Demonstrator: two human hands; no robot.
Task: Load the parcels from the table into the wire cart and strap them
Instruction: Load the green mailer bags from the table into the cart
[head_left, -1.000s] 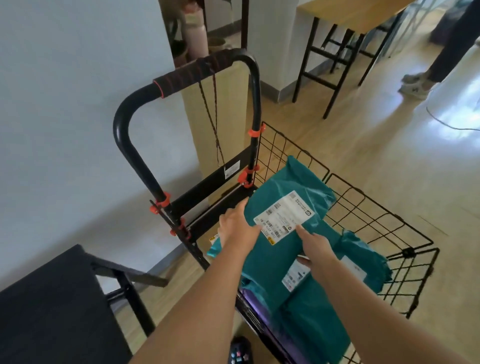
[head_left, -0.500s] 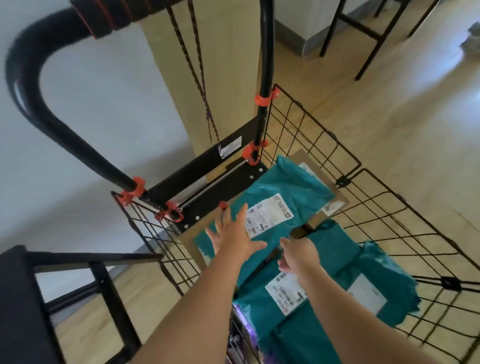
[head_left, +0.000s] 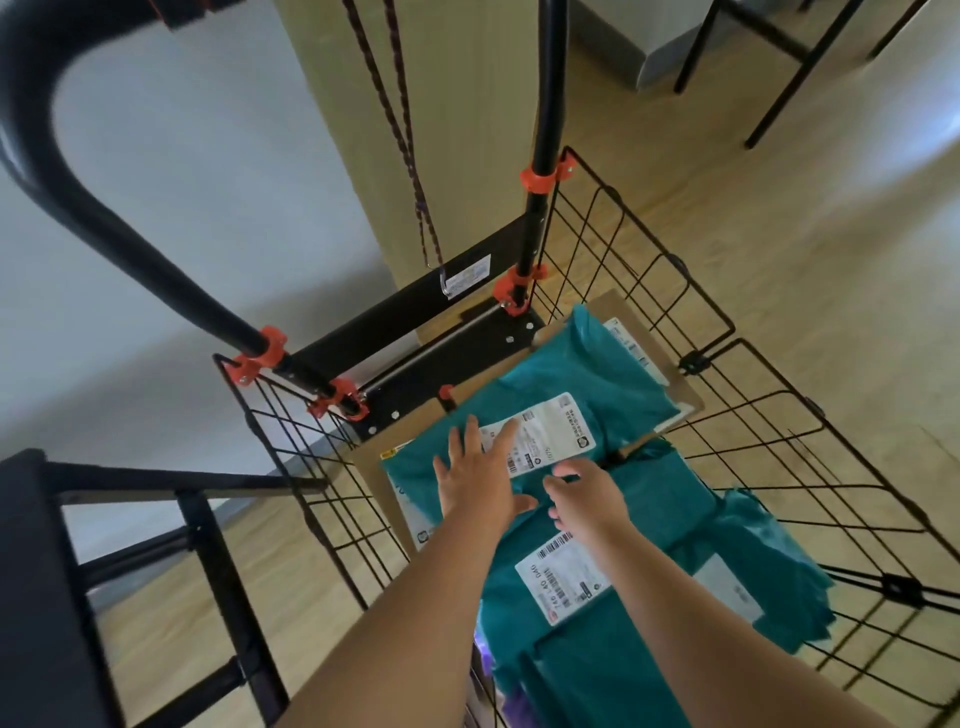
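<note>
A person is leaning over the wire cart (head_left: 457, 374), and both bare arms are reaching down into it. The left hand (head_left: 480, 480) is lying flat on the top teal parcel (head_left: 582, 382), with its fingers straight and spread wide. One fingertip is touching the white label (head_left: 550, 428) on that parcel. The right hand (head_left: 589, 493) is sitting just beside it, at the near edge of the same parcel. Its fingers are curling down loosely, and I cannot tell if they are pinching the bag or only resting on it.

The top parcel is lying on a brown box (head_left: 683, 389), and most of that box is hiding under it. Nearer to the person, a second teal parcel (head_left: 660, 509) is lying in the cart, partly covered by the right arm. A third teal bag (head_left: 769, 571) is poking out on the right side. Something purple (head_left: 511, 709) is peeking out at the bottom, too hidden to name.

The words on the labels are too small to read. The black handle (head_left: 119, 228) is running off the top edge, and a dark cord (head_left: 410, 150) is hanging down from above. A black table (head_left: 31, 597) is cut off at the left.
</note>
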